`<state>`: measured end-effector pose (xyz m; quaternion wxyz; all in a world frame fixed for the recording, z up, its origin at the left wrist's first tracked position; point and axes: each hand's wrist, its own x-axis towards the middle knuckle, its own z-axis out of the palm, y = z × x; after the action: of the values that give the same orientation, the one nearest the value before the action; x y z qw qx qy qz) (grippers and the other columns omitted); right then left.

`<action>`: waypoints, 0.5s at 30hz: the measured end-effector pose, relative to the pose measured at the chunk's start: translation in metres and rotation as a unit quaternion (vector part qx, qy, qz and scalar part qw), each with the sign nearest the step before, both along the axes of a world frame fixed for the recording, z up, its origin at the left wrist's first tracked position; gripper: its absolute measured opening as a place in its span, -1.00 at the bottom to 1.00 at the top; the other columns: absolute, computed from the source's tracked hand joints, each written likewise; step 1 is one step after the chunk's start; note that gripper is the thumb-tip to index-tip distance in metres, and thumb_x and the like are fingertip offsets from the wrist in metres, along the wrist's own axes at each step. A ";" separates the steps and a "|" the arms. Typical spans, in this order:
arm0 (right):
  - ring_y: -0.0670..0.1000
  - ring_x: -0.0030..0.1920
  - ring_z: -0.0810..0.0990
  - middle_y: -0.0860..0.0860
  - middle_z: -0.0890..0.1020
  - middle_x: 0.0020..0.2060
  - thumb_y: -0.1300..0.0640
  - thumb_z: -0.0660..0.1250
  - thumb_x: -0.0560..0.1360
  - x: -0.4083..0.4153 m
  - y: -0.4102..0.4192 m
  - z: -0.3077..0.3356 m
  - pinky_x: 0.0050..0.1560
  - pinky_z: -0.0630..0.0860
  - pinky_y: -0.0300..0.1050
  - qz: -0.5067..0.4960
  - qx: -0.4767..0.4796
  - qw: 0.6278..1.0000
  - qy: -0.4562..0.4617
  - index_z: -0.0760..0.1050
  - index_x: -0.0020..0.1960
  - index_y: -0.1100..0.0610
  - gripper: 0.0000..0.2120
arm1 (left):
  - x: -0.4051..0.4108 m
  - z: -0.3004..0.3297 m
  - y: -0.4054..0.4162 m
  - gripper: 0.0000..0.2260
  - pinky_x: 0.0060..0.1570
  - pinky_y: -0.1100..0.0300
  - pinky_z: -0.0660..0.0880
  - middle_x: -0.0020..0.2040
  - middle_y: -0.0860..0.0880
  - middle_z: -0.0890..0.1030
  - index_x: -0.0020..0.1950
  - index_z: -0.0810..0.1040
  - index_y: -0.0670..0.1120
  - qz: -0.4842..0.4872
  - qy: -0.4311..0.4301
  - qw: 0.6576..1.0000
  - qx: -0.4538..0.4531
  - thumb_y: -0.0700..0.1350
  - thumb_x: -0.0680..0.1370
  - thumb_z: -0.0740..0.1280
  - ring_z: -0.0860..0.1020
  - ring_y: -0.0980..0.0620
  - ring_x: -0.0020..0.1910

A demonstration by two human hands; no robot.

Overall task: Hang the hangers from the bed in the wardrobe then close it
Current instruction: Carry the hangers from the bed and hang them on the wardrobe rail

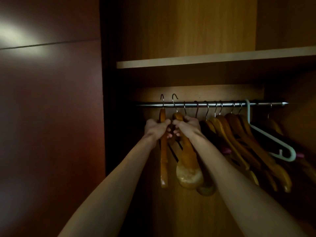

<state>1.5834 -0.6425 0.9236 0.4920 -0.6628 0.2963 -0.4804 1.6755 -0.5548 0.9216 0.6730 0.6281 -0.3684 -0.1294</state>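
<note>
Both arms reach into the open wardrobe toward the metal rail [188, 105]. My left hand [154, 128] grips a slim wooden hanger [163, 161] near its neck. My right hand [187, 125] grips a broad wooden hanger [188, 168] just beside it. The steel hooks of both held hangers rise above the rail's left end; whether they rest on it I cannot tell. Several wooden hangers [239, 134] hang on the rail to the right, plus one white plastic hanger [273, 142].
A pale shelf [205, 59] runs above the rail. A dark red-brown wardrobe panel [51, 117] fills the left side, close to my left arm. The wardrobe's wooden back wall [196, 28] is dimly lit.
</note>
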 end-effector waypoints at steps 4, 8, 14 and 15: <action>-0.09 -0.39 0.66 0.05 0.72 -0.16 0.13 0.48 0.50 0.019 -0.013 0.010 -0.40 0.56 -0.26 0.006 0.005 1.000 0.005 0.55 0.32 0.12 -0.60 | 0.013 0.005 -0.012 -0.81 -0.36 0.23 0.56 -0.26 -0.10 0.70 -0.04 0.65 -0.17 0.003 0.007 1.000 0.001 -0.04 0.59 0.40 0.64 0.04 -0.41; -0.05 -0.36 0.68 -0.01 0.68 -0.32 0.11 0.46 0.51 0.036 -0.020 0.011 -0.18 0.69 -0.11 -0.002 0.008 1.000 -0.006 0.60 0.16 0.05 -0.77 | 0.023 0.007 -0.022 -0.79 -0.42 0.26 0.55 -0.29 -0.10 0.68 -0.13 0.66 -0.17 -0.006 0.023 1.000 0.003 -0.05 0.58 0.40 0.60 0.06 -0.44; -0.11 -0.45 0.65 0.02 0.70 -0.32 0.08 0.45 0.51 0.046 -0.026 0.005 -0.40 0.62 -0.26 -0.020 0.021 0.999 0.035 0.65 0.06 0.14 -0.82 | 0.034 0.006 -0.031 -0.78 -0.52 0.32 0.50 -0.35 -0.11 0.63 -0.18 0.63 -0.23 -0.013 0.046 0.999 0.015 -0.11 0.57 0.39 0.55 0.09 -0.56; -0.13 -0.52 0.61 0.02 0.68 -0.34 0.09 0.45 0.52 0.046 -0.026 0.004 -0.50 0.55 -0.30 -0.022 0.022 0.999 0.038 0.65 0.07 0.16 -0.82 | 0.035 0.005 -0.033 -0.78 -0.52 0.32 0.50 -0.36 -0.11 0.63 -0.20 0.63 -0.22 -0.014 0.045 0.999 0.020 -0.11 0.57 0.39 0.54 0.10 -0.57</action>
<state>1.6290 -0.6685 0.9276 0.4838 -0.6630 0.3400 -0.4591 1.7101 -0.5879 0.9261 0.6741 0.6299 -0.3441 -0.1745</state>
